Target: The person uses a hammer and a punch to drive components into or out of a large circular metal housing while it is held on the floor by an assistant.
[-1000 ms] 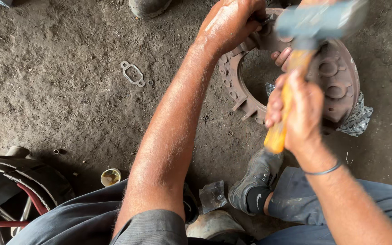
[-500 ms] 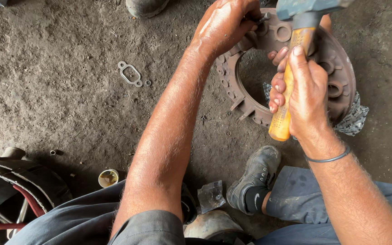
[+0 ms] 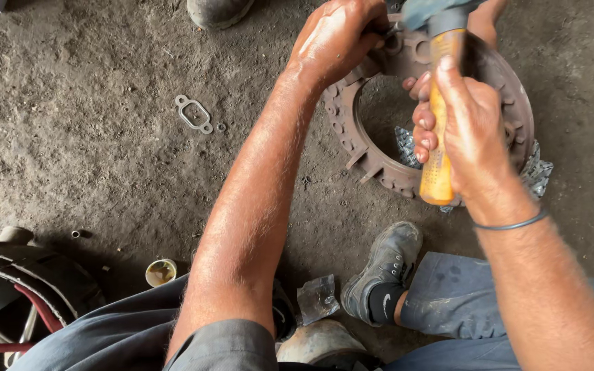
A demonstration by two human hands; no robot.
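Note:
A rusty round metal ring plate (image 3: 362,148) with notched inner teeth lies on the dirt floor at the upper right. My right hand (image 3: 465,127) grips the orange handle of a hammer (image 3: 438,110), whose grey head is at the top edge above the plate. My left hand (image 3: 335,38) is closed at the plate's top left rim, apparently around a small tool that is mostly hidden by the fingers. A crumpled plastic wrapper (image 3: 539,175) lies under the plate's right side.
A flat metal gasket (image 3: 194,114) lies on the floor to the left. My grey shoe (image 3: 383,268) is below the plate. Another person's shoe (image 3: 218,10) shows at the top edge. A small tin (image 3: 161,272) and a wheel with red parts (image 3: 29,288) sit lower left.
The hammer has swung down and away from me, its head dropping from raised above the plate to the plate's top rim beside my left hand. My left hand stays put.

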